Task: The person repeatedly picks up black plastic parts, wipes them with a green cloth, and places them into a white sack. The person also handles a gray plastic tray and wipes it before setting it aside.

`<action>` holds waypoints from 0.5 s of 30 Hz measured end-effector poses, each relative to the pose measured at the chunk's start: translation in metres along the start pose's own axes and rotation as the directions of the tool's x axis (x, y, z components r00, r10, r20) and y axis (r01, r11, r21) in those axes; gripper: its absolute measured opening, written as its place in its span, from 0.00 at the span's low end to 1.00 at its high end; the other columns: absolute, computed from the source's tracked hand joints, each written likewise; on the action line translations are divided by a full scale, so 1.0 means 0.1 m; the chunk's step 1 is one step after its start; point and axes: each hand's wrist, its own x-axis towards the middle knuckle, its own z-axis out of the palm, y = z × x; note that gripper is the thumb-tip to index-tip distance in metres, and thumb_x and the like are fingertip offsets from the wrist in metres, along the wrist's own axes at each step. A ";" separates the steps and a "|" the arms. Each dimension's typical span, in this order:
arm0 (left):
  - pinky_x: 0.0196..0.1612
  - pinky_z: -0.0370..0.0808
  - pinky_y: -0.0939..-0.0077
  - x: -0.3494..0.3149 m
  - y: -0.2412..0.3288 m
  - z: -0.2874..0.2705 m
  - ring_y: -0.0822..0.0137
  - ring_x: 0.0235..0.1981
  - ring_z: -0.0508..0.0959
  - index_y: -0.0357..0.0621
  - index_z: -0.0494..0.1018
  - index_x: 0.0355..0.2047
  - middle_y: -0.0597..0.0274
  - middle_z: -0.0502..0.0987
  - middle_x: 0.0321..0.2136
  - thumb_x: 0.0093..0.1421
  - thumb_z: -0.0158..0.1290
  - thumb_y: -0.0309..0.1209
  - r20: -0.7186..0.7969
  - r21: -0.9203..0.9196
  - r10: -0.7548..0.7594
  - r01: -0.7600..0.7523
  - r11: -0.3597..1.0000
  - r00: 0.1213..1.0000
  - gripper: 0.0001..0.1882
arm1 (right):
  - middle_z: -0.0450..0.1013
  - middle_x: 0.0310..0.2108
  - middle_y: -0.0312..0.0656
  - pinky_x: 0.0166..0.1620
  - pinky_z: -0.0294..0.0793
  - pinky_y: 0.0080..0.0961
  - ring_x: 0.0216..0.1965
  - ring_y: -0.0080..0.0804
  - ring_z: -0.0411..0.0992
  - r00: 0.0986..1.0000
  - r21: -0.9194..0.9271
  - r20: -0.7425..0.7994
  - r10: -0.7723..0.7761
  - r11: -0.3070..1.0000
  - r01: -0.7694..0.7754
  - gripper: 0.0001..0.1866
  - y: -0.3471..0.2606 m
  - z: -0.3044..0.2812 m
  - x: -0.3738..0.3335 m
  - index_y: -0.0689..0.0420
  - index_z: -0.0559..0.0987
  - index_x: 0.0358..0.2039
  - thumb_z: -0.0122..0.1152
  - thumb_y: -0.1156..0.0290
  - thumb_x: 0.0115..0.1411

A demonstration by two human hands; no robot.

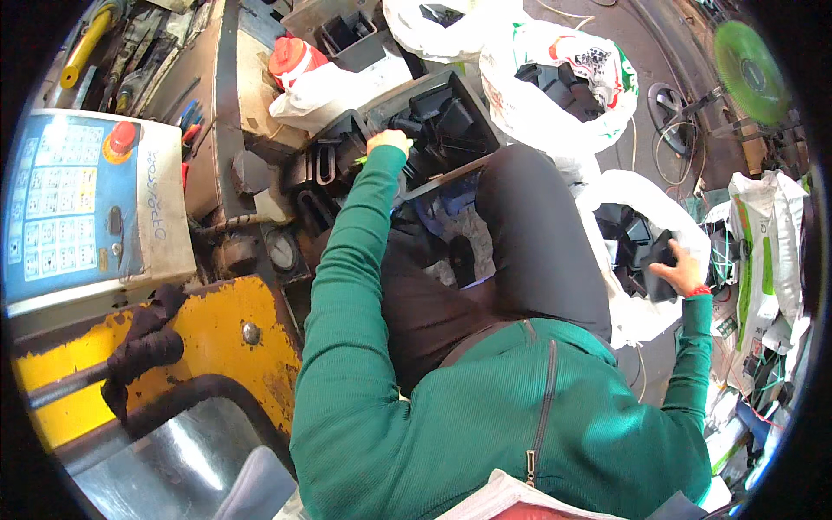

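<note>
At the near-left corner of a grey crate [477,160] full of black plastic parts, my left hand [390,140] is closed. A thin tool with a bright green end [361,160] pokes out beside it; most of it is hidden by the hand and sleeve. Far to the right, my right hand [680,270] grips a dark, box-like plastic part [662,260] at the mouth of a white sack [641,322]. More black plastic parts [637,227] lie inside that sack.
Two more white sacks [520,113] with black parts stand beyond the crate. On the left are a control panel with a red button [123,137] and a yellow machine body [234,329]. A green fan [752,74] stands at far right, above packed bags [763,251].
</note>
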 end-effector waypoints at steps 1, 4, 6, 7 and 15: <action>0.43 0.75 0.63 0.02 0.01 0.08 0.57 0.42 0.79 0.46 0.78 0.39 0.54 0.78 0.39 0.57 0.50 0.41 -0.012 0.047 0.021 -0.020 0.999 1.000 0.16 | 0.71 0.47 0.54 0.54 0.66 0.35 0.50 0.46 0.69 0.998 -0.018 0.063 -0.031 0.999 0.032 0.36 -0.04 0.07 0.13 0.62 0.75 0.47 0.69 0.50 0.42; 0.41 0.76 0.65 0.17 -0.03 0.37 0.61 0.41 0.79 0.49 0.79 0.38 0.57 0.79 0.39 0.60 0.45 0.40 0.028 0.163 0.019 -0.023 0.986 0.999 0.15 | 0.75 0.39 0.48 0.48 0.70 0.36 0.43 0.44 0.73 0.955 0.076 -0.021 -0.294 0.952 0.295 0.24 -1.01 -0.09 0.63 0.58 0.78 0.41 0.65 0.57 0.47; 0.39 0.76 0.64 0.23 -0.05 0.55 0.62 0.40 0.80 0.48 0.79 0.37 0.57 0.79 0.38 0.60 0.44 0.38 -0.136 0.285 0.057 -0.016 0.959 0.989 0.14 | 0.75 0.39 0.49 0.47 0.70 0.33 0.43 0.43 0.73 0.853 0.266 -0.258 -0.455 0.815 0.515 0.15 -2.01 -0.39 0.98 0.61 0.78 0.38 0.60 0.66 0.52; 0.39 0.76 0.64 0.21 -0.07 0.54 0.62 0.39 0.80 0.48 0.79 0.36 0.56 0.79 0.37 0.60 0.45 0.38 -0.153 0.237 0.096 -0.058 0.970 0.984 0.15 | 0.75 0.39 0.49 0.46 0.71 0.31 0.42 0.41 0.74 0.824 0.237 -0.345 -0.449 0.808 0.539 0.13 -2.57 -0.46 1.06 0.61 0.78 0.38 0.59 0.68 0.53; 0.44 0.73 0.58 -0.25 -0.59 -0.43 0.51 0.39 0.77 0.44 0.77 0.32 0.49 0.78 0.33 0.48 0.54 0.40 -0.227 -0.276 -0.154 0.088 0.957 0.962 0.15 | 0.77 0.40 0.43 0.44 0.74 0.38 0.44 0.40 0.75 0.909 -0.152 0.165 -0.382 0.901 0.406 0.13 -4.43 1.08 2.15 0.52 0.82 0.36 0.50 0.67 0.56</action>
